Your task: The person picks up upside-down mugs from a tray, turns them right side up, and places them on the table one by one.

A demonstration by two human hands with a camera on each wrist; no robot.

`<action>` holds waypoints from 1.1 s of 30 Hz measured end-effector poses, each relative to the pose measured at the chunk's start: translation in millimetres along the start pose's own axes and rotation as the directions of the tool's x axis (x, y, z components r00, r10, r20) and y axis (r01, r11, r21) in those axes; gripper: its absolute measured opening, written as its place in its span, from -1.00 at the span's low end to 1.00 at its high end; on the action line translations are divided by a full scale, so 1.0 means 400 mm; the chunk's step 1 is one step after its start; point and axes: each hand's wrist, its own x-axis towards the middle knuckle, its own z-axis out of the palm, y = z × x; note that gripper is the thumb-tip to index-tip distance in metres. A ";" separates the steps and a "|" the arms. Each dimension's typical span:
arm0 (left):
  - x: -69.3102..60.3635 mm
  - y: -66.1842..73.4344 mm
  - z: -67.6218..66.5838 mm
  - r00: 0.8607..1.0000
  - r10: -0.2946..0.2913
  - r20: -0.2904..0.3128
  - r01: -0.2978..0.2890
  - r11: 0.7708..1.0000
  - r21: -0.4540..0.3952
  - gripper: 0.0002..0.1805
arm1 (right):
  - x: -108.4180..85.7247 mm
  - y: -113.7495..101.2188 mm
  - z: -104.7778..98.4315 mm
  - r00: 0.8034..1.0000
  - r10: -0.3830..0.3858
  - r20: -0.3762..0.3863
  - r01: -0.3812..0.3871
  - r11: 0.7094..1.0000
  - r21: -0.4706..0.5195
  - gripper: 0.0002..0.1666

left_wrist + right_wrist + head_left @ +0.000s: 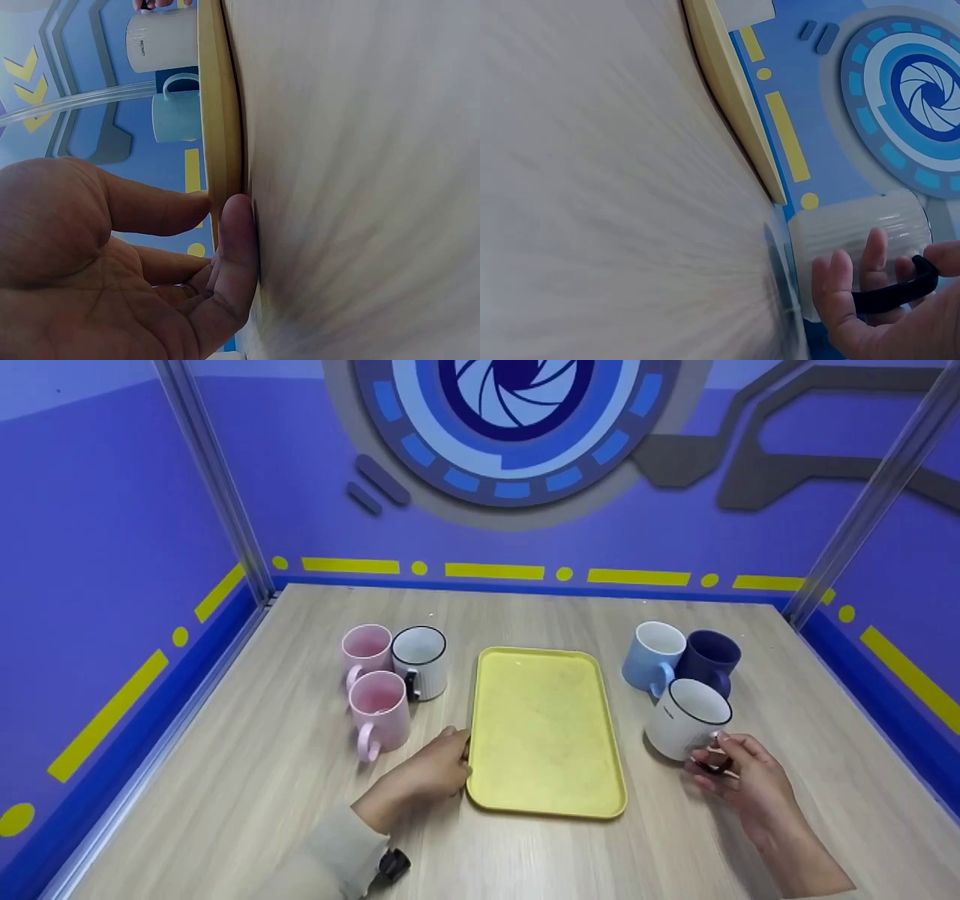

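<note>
My left hand (435, 765) is at the left edge of a yellow rectangular tray (546, 727). Its thumb and fingers pinch the rim, as the left wrist view shows. On the other side, my right hand (754, 784) grips a white mug (679, 727) with a black rim. The fingers are around its black handle (896, 294) in the right wrist view. This mug leans slightly in the head view; whether its base touches the table cannot be told. Just behind it stand a light blue mug (645, 664) and a dark blue mug (705, 656).
Left of the tray stand two pink mugs, the rear one (365, 656) and the front one (386, 727), beside a white ribbed mug (427, 679) with a black handle. The wooden table (525, 862) is bounded by blue panels (300, 510) at the back and sides.
</note>
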 end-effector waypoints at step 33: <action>0.001 -0.004 0.000 1.000 0.004 -0.007 -0.003 1.000 0.023 -0.61 | 0.045 0.007 0.017 0.999 -0.020 -0.051 0.022 0.999 0.047 -0.74</action>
